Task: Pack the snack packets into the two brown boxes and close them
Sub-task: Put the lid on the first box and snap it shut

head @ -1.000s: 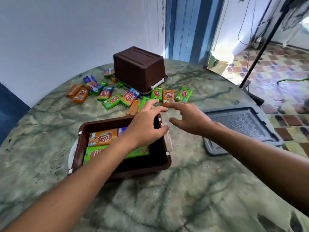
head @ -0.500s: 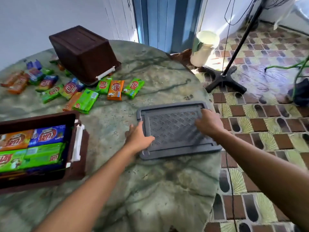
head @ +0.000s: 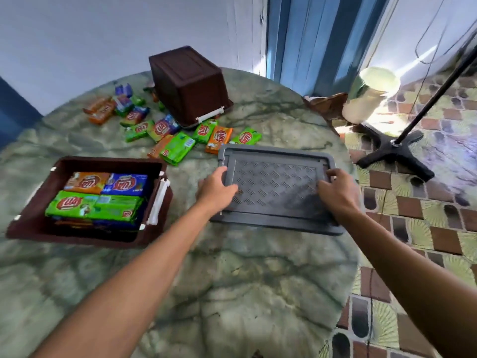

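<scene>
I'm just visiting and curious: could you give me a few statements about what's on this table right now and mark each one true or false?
1. Both hands, left hand and right hand, grip the grey plastic lid. True.
2. The open brown plastic box is empty. False: snack packets lie inside it.
3. The second brown plastic box stands upside down. True.
4. The loose snack packets lie on the floor. False: they lie on the green marble table.
</scene>
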The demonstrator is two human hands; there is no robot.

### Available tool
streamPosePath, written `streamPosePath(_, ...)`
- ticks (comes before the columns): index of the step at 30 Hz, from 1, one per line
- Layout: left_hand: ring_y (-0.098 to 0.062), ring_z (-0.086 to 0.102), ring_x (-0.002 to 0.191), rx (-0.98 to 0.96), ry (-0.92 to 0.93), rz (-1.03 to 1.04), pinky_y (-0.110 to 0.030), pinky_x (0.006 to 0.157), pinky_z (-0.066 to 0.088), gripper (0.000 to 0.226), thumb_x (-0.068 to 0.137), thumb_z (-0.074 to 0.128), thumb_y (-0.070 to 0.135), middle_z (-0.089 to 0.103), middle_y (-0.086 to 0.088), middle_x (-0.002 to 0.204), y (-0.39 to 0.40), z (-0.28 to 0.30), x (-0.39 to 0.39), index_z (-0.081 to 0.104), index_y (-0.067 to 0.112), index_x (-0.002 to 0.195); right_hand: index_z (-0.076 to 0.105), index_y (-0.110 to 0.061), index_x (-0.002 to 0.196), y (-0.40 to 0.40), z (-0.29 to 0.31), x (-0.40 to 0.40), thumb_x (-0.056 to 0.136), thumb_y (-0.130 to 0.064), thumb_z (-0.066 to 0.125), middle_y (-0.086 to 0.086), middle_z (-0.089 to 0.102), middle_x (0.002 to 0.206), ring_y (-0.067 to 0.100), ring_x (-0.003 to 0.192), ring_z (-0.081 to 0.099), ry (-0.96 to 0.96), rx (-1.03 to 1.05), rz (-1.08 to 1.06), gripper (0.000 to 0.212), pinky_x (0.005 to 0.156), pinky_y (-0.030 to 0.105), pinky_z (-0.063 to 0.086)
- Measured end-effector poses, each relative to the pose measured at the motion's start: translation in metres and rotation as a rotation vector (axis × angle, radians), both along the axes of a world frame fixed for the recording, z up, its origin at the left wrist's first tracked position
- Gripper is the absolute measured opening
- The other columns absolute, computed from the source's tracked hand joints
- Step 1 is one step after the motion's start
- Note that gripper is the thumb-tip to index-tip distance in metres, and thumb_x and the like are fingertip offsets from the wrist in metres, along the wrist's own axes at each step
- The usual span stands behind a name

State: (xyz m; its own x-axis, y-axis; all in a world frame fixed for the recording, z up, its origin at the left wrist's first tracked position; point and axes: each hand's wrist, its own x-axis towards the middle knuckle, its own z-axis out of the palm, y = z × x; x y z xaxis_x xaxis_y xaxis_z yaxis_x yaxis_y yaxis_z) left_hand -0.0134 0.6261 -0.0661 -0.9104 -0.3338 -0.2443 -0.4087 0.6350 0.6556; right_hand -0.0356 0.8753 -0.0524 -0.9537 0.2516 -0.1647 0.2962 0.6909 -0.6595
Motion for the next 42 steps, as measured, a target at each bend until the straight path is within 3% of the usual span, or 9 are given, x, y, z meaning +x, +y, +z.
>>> streamPosePath(7, -0.035, 0.058, 0.103, -0.185, 0.244, 0.178, -0.034, 0.085, 0.045, 0.042, 0.082, 0.059, 0.006, 0.066, -0.016, 0.11, -0.177, 0.077, 0.035, 0.061, 0.019, 0.122, 0.056, -0.01, 0.117, -0.127, 0.044, -0.015, 0.08, 0.006, 0.059, 0.01, 0.064, 0.082, 0.021, 0.067, 0.061, 0.049, -0.52, 0.192, 0.041, 0.059, 0.034, 0.053)
streamPosePath(12, -0.023, 0.055, 0.118, -0.084, 0.274, 0.289, -0.022, 0.09, 0.038, 0.039, 0.084, 0.057, -0.003, 0.062, -0.008, 0.124, -0.293, 0.07, 0.09, 0.064, 0.014, 0.118, 0.054, -0.005, 0.121, -0.232, 0.03, 0.02, 0.079, 0.011, 0.064, 0.013, 0.06, 0.072, 0.018, 0.057, 0.062, 0.004, -0.632, 0.358, 0.046, 0.048, 0.029, 0.054)
streamPosePath(18, -0.026, 0.058, 0.112, -0.116, 0.218, 0.236, -0.032, 0.097, 0.045, 0.045, 0.083, 0.052, -0.005, 0.063, -0.007, 0.124, -0.372, 0.042, 0.116, 0.062, 0.014, 0.123, 0.062, -0.01, 0.121, -0.31, 0.01, 0.047, 0.073, -0.002, 0.071, 0.009, 0.067, 0.067, 0.024, 0.064, 0.064, 0.12, -0.395, 0.366, 0.05, 0.069, 0.042, 0.055)
streamPosePath(25, -0.028, 0.046, 0.128, -0.306, 0.181, 0.115, -0.035, 0.108, 0.036, 0.041, 0.09, 0.053, 0.007, 0.053, -0.005, 0.139, -0.392, -0.003, 0.118, 0.057, 0.01, 0.131, 0.065, -0.015, 0.116, -0.32, 0.001, 0.061, 0.077, -0.014, 0.068, 0.003, 0.058, 0.064, 0.021, 0.062, 0.058, 0.2, -0.136, 0.434, 0.039, 0.061, 0.036, 0.046)
streamPosePath(29, -0.03, 0.053, 0.112, -0.373, 0.312, 0.199, -0.038, 0.095, 0.045, 0.035, 0.089, 0.056, 0.01, 0.064, -0.01, 0.117, -0.394, -0.006, 0.122, 0.065, 0.018, 0.122, 0.059, -0.023, 0.128, -0.313, -0.014, 0.064, 0.081, -0.029, 0.071, -0.001, 0.049, 0.092, 0.015, 0.076, 0.052, 0.211, -0.148, 0.397, 0.049, 0.072, 0.03, 0.043)
streamPosePath(32, -0.032, 0.054, 0.112, -0.23, 0.308, 0.259, -0.042, 0.096, 0.045, 0.045, 0.086, 0.06, 0.008, 0.061, -0.01, 0.121, -0.394, -0.003, 0.119, 0.054, 0.016, 0.131, 0.055, -0.039, 0.127, -0.317, -0.02, 0.071, 0.084, -0.033, 0.068, 0.005, 0.053, 0.117, 0.019, 0.09, 0.061, 0.154, -0.387, 0.318, 0.045, 0.079, 0.036, 0.054)
streamPosePath(36, -0.027, 0.062, 0.104, 0.226, 0.109, 0.368, -0.039, 0.094, 0.047, 0.03, 0.085, 0.062, 0.014, 0.066, -0.011, 0.115, -0.409, 0.004, 0.111, 0.062, 0.009, 0.115, 0.045, -0.024, 0.138, -0.334, -0.027, 0.087, 0.091, -0.018, 0.063, 0.008, 0.049, 0.129, 0.025, 0.108, 0.061, -0.031, -0.894, 0.027, 0.051, 0.08, 0.051, 0.057)
streamPosePath(38, -0.027, 0.065, 0.093, 0.395, 0.042, 0.403, -0.042, 0.092, 0.051, 0.023, 0.088, 0.06, 0.005, 0.07, -0.013, 0.103, -0.415, 0.009, 0.11, 0.067, 0.006, 0.11, 0.048, -0.014, 0.133, -0.336, -0.03, 0.088, 0.086, -0.023, 0.069, 0.011, 0.057, 0.119, 0.027, 0.095, 0.067, -0.132, -0.984, -0.097, 0.052, 0.07, 0.05, 0.059)
streamPosePath(42, -0.025, 0.066, 0.09, 0.361, 0.081, 0.413, -0.039, 0.091, 0.052, 0.032, 0.08, 0.068, -0.001, 0.071, -0.013, 0.104, -0.416, 0.016, 0.106, 0.069, 0.007, 0.111, 0.063, -0.002, 0.076, -0.335, -0.016, 0.087, 0.09, -0.02, 0.063, 0.01, 0.06, 0.068, 0.012, 0.045, 0.057, -0.133, -0.827, -0.052, 0.023, 0.041, 0.023, 0.044)
